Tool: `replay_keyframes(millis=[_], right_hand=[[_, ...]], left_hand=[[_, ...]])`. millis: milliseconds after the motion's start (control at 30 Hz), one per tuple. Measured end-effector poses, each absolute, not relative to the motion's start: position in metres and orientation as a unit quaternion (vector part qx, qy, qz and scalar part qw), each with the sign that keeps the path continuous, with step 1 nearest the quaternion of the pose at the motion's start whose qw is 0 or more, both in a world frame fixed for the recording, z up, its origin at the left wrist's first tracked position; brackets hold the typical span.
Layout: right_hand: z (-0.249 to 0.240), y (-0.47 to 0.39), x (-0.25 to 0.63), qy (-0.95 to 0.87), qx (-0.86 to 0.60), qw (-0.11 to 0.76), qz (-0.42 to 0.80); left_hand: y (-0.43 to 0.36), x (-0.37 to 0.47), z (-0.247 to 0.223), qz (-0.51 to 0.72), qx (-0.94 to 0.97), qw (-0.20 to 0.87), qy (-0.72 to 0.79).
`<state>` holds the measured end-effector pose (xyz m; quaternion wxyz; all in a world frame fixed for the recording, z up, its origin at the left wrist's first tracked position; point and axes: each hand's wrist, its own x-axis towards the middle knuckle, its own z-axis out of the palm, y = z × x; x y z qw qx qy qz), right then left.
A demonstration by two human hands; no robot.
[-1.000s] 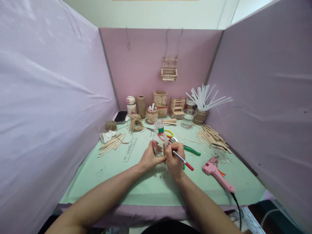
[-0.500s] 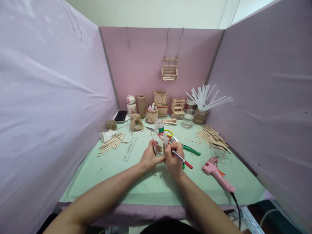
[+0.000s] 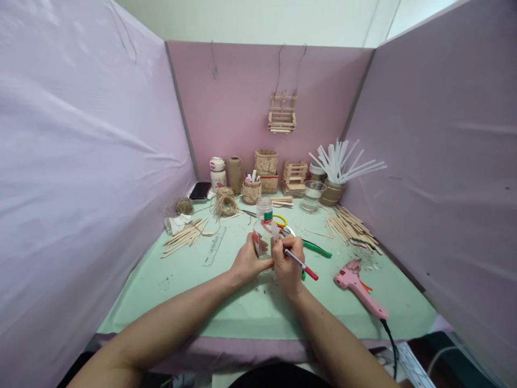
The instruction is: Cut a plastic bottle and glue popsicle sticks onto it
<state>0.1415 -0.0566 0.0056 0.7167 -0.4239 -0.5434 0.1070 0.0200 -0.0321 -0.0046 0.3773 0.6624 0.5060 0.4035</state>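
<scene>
A clear plastic bottle (image 3: 264, 231) with a green and red label stands near the middle of the green-covered table (image 3: 177, 302). My left hand (image 3: 247, 262) is wrapped round its lower left side, the thumb across the front. My right hand (image 3: 288, 265) is closed round a pen (image 3: 301, 264) with a red end, which points down to the right. The pen's tip is hidden behind my fingers at the bottle's right side. A short wooden stick (image 3: 272, 245) lies upright against the bottle between my hands.
Right: pink glue gun (image 3: 359, 291) with a black cord, green-handled pliers (image 3: 317, 248), wooden sticks (image 3: 351, 229), water cup (image 3: 313, 196). Left: ruler (image 3: 215, 248), more sticks (image 3: 186, 238), twine (image 3: 225, 206), phone (image 3: 200, 191). Behind the bottle lie yellow-handled scissors (image 3: 280, 220).
The camera view has shifted very slightly. Both hands keep their hold on the bottle and the pen, with no clear movement.
</scene>
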Motion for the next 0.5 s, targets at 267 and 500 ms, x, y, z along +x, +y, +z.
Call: replay_keyframes(millis=[267,500], right_hand=[[0.0036,-0.0542,0.1431,-0.525,-0.423,0.730,0.115],[0.0059,-0.0566,0.1419,-0.550,-0.417,0.714,0.120]], left_hand=[[-0.0338,0.0206,-0.0024,0.400,0.659,0.375,0.514],[-0.0320,0.0209,-0.0046,0.410,0.652,0.374,0.517]])
